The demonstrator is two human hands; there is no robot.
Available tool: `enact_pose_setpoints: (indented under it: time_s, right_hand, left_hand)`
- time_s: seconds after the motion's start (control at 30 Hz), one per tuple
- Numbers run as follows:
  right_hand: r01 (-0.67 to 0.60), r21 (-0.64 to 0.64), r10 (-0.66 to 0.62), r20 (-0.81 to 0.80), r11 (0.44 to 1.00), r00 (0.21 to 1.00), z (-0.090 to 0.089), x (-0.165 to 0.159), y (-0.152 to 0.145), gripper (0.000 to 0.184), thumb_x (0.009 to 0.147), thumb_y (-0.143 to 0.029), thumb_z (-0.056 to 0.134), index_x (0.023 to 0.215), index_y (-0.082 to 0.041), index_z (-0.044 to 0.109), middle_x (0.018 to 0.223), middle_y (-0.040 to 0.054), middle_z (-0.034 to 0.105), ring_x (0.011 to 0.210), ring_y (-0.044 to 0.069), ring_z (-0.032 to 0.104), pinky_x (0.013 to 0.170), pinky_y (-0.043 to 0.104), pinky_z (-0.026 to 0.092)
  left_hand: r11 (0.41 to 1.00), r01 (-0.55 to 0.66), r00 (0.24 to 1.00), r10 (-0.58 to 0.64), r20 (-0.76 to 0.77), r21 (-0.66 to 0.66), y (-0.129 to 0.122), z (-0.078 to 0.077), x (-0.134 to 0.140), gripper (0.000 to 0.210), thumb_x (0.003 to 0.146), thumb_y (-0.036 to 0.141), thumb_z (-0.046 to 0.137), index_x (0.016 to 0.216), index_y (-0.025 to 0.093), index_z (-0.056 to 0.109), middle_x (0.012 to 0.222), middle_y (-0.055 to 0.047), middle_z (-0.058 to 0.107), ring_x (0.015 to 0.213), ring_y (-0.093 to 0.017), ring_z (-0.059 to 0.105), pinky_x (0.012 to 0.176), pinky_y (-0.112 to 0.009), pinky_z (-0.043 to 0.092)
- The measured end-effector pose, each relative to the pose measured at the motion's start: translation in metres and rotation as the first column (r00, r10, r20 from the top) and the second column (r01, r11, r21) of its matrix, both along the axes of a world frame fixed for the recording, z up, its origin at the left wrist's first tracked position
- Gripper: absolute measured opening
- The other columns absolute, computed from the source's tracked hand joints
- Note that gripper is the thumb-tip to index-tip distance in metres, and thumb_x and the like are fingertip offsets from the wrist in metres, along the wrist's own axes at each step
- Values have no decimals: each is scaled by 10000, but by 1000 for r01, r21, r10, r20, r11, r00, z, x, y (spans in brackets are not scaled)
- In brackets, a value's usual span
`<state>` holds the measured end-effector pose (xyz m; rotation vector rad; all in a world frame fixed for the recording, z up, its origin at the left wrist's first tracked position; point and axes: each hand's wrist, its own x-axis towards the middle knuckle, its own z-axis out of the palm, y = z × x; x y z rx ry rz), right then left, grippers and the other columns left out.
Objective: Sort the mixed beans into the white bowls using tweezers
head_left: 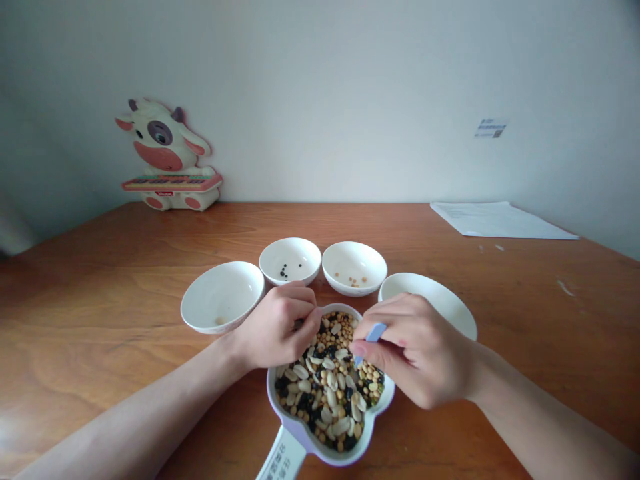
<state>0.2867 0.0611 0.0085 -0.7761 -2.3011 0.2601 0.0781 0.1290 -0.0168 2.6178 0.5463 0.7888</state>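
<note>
A flower-shaped lilac pan [336, 455] with a white inside holds mixed peanuts, black beans, yellow beans and a few green ones. My left hand [286, 323] is closed at its upper left rim, fingers curled inward; whatever they hold, if anything, is hidden. Over the right side of the pan, my right hand [417, 350] pinches a narrow light-blue plastic tool [375, 332], its lower end close to the beans. One white bowl [287, 250] contains several black beans, and another white bowl [354, 257] several yellow beans.
Left of these stands a white bowl [220, 293] with a pale piece inside. A white bowl [445, 303] at the right is partly covered by my right hand. A toy cow with a keyboard [170, 160] and paper sheets [500, 220] rest by the wall.
</note>
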Motion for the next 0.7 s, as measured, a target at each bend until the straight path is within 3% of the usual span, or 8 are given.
enact_pose_setpoints:
  time_s: [0.07, 0.13, 0.23, 0.3, 0.5, 0.7]
  right_hand:
    - [55, 83, -50, -61, 995, 997, 8, 7, 0, 258, 905, -151, 492, 668, -170, 591, 559, 8, 607, 473, 111, 478, 486, 255, 357]
    - [195, 127, -188, -70, 972, 980, 16, 16, 0, 247, 913, -163, 496, 694, -180, 608, 608, 15, 656, 509, 120, 541, 506, 252, 392]
    - [384, 239, -374, -87, 892, 923, 23, 32, 4, 292, 917, -203, 523, 637, -193, 606, 556, 20, 647, 486, 133, 563, 488, 259, 389]
    - [408, 256, -408, -54, 876, 911, 23, 40, 8, 342, 923, -239, 531, 589, -192, 589, 497, 13, 598, 462, 133, 544, 486, 263, 378]
    - [384, 161, -405, 121, 909, 906, 13, 45, 19, 313, 918, -236, 509, 645, -158, 640, 509, 13, 586, 447, 115, 487, 482, 263, 337]
    - [420, 231, -446, 75, 878, 892, 11, 40, 17, 354, 899, -209, 504, 553, -161, 561, 449, -10, 467, 420, 100, 385, 471, 277, 280]
  left_hand:
    - [1000, 8, 1000, -8, -10, 7, 1, 0, 0, 431, 939, 152, 405, 529, 153, 539, 635, -61, 600, 645, -140, 536, 636, -293, 441]
    - [1000, 21, 1000, -21, -22, 8, 1, 0, -1, 427, 937, 146, 408, 529, 152, 534, 644, -60, 604, 660, -143, 535, 647, -296, 440]
    - [1000, 20, 999, -20, -27, -9, 1, -1, -1, 423, 939, 143, 405, 533, 149, 521, 631, -58, 597, 647, -141, 519, 640, -296, 431]
    - [1000, 15, 1000, -15, -22, -23, 1, -1, -1, 415, 938, 141, 410, 536, 147, 513, 621, -54, 590, 639, -139, 511, 634, -293, 425]
    - [998, 4, 1000, -5, -7, -57, 1, -2, -1, 406, 938, 146, 418, 544, 141, 518, 619, -46, 567, 626, -131, 506, 631, -287, 418]
    - [998, -7, 1000, 6, -17, -68, 1, -3, -2, 412, 947, 154, 409, 549, 137, 515, 633, -50, 563, 634, -131, 507, 634, -286, 417]
